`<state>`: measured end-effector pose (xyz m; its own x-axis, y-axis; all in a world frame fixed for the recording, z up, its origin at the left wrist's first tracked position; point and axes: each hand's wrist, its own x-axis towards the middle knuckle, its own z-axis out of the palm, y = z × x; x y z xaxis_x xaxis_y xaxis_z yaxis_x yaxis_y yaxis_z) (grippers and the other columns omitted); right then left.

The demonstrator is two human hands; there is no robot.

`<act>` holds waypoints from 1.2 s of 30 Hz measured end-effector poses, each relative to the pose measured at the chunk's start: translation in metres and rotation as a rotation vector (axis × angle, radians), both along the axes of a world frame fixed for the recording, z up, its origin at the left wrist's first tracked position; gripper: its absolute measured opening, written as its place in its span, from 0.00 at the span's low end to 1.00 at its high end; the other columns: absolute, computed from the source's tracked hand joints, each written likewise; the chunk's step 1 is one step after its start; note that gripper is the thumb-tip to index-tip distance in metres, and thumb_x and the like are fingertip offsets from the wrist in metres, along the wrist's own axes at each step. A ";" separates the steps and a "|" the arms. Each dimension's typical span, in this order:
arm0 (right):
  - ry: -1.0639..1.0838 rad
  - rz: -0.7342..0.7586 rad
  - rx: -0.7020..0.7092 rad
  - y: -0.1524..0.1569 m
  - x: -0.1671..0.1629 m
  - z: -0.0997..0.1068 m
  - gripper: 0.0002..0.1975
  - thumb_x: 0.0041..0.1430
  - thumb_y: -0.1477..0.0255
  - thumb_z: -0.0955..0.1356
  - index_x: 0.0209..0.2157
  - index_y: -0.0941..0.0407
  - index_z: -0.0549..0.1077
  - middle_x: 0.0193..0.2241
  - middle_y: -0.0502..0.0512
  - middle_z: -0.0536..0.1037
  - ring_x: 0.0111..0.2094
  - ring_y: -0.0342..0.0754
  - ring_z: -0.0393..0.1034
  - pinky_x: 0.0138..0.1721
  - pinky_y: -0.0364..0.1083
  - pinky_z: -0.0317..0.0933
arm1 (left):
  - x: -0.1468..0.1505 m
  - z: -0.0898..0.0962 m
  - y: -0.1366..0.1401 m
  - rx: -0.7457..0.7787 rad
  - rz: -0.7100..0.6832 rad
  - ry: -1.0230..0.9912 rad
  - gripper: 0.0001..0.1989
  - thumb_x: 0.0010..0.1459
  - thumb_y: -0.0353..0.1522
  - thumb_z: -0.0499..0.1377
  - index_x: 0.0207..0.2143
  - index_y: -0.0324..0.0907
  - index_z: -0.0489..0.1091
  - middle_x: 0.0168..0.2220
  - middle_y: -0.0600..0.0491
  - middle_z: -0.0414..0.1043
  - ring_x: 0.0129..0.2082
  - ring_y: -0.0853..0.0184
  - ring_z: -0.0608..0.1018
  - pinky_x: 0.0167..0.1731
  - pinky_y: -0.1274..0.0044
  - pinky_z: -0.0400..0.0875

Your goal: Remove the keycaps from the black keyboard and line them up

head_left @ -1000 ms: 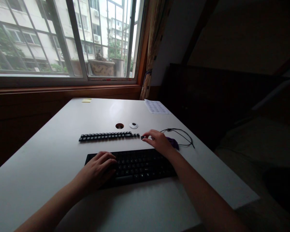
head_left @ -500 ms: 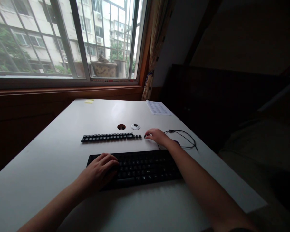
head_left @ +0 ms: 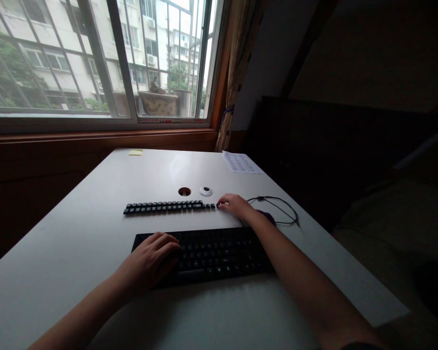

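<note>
A black keyboard lies on the white desk in front of me. Over its left end rests my left hand, fingers together and curled onto the keys; the thumb is partly hidden. Beyond the keyboard, loose black keycaps are lined up in two long rows. At the right end of these rows, my right hand pinches a small black keycap between thumb and fingertips, close beside the last keycap of the front row.
A black cable loops on the desk behind my right wrist, near a dark object partly hidden by my arm. A round hole and a white ring-shaped cover are beyond the keycaps. Printed paper and a yellow note lie at the far edge.
My right hand has moved slightly left, bringing the pinched keycap closer to the end of the row. My left hand stays on the keyboard.
</note>
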<state>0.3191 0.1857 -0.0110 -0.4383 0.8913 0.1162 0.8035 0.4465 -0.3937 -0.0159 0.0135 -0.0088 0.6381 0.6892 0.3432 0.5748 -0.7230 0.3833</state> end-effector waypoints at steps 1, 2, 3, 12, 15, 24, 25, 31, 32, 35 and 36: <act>0.001 0.001 0.003 0.001 0.000 -0.001 0.08 0.57 0.75 0.70 0.39 0.56 0.80 0.38 0.55 0.79 0.40 0.47 0.72 0.43 0.43 0.62 | 0.000 0.000 0.000 0.003 -0.001 -0.009 0.11 0.64 0.30 0.55 0.47 0.46 0.70 0.47 0.48 0.72 0.46 0.60 0.72 0.48 0.64 0.71; 0.002 0.002 0.007 0.001 0.001 -0.002 0.08 0.57 0.75 0.71 0.40 0.56 0.80 0.38 0.55 0.79 0.39 0.47 0.72 0.43 0.43 0.62 | 0.000 0.001 0.000 0.007 -0.004 -0.016 0.11 0.64 0.30 0.55 0.47 0.46 0.70 0.47 0.48 0.72 0.46 0.60 0.72 0.48 0.64 0.71; 0.003 0.001 0.009 0.002 0.001 -0.003 0.08 0.57 0.75 0.71 0.40 0.56 0.80 0.38 0.55 0.79 0.39 0.47 0.72 0.43 0.44 0.62 | 0.000 0.001 0.000 0.010 -0.004 -0.021 0.11 0.64 0.30 0.54 0.47 0.46 0.70 0.47 0.48 0.72 0.46 0.60 0.72 0.48 0.64 0.71; 0.008 0.000 0.011 0.004 0.003 -0.006 0.10 0.55 0.74 0.72 0.41 0.55 0.80 0.37 0.54 0.79 0.39 0.47 0.72 0.43 0.44 0.62 | 0.000 -0.002 0.001 0.010 -0.003 -0.020 0.11 0.64 0.30 0.55 0.48 0.46 0.71 0.47 0.48 0.72 0.46 0.60 0.73 0.48 0.64 0.71; 0.007 -0.003 0.016 0.003 0.002 -0.006 0.08 0.56 0.74 0.71 0.40 0.55 0.80 0.37 0.55 0.78 0.38 0.47 0.72 0.43 0.44 0.62 | 0.000 -0.001 0.001 0.013 -0.005 -0.006 0.11 0.64 0.31 0.54 0.48 0.46 0.70 0.47 0.48 0.72 0.46 0.60 0.73 0.48 0.64 0.72; 0.044 0.019 0.034 0.004 0.001 -0.009 0.08 0.56 0.73 0.71 0.39 0.56 0.80 0.36 0.54 0.77 0.37 0.46 0.71 0.42 0.44 0.62 | 0.000 0.000 0.000 -0.001 0.002 -0.006 0.11 0.64 0.31 0.55 0.47 0.46 0.71 0.47 0.48 0.72 0.46 0.59 0.72 0.48 0.64 0.71; 0.051 0.021 0.035 0.004 0.002 -0.009 0.08 0.56 0.73 0.71 0.39 0.56 0.80 0.36 0.54 0.77 0.37 0.46 0.71 0.42 0.44 0.62 | 0.000 0.000 0.000 0.001 0.002 -0.004 0.11 0.64 0.31 0.55 0.47 0.46 0.71 0.47 0.48 0.72 0.46 0.60 0.73 0.48 0.64 0.71; 0.126 0.016 0.055 0.003 0.006 -0.006 0.11 0.54 0.69 0.73 0.41 0.55 0.79 0.36 0.55 0.79 0.37 0.48 0.72 0.42 0.46 0.62 | 0.000 -0.002 0.000 0.024 0.003 0.023 0.11 0.64 0.30 0.55 0.48 0.45 0.69 0.48 0.49 0.71 0.47 0.60 0.72 0.48 0.63 0.72; 0.148 0.012 0.064 0.001 0.008 -0.004 0.11 0.56 0.67 0.72 0.40 0.56 0.79 0.36 0.55 0.79 0.37 0.49 0.72 0.42 0.46 0.63 | -0.001 -0.003 0.000 0.027 0.004 0.029 0.11 0.64 0.30 0.55 0.48 0.45 0.69 0.48 0.49 0.71 0.47 0.60 0.72 0.49 0.63 0.72; 0.219 -0.008 0.098 -0.012 0.012 0.009 0.16 0.65 0.61 0.64 0.38 0.56 0.79 0.36 0.57 0.79 0.36 0.48 0.72 0.41 0.46 0.63 | -0.001 -0.004 0.000 0.033 0.002 0.046 0.10 0.65 0.30 0.54 0.48 0.45 0.68 0.48 0.49 0.70 0.47 0.61 0.72 0.49 0.64 0.72; 0.249 -0.020 0.107 -0.018 0.013 0.014 0.20 0.68 0.59 0.59 0.40 0.56 0.78 0.36 0.57 0.79 0.35 0.48 0.72 0.39 0.46 0.64 | -0.002 -0.005 0.000 0.033 0.001 0.049 0.10 0.65 0.31 0.54 0.48 0.45 0.68 0.48 0.48 0.70 0.47 0.61 0.72 0.49 0.64 0.72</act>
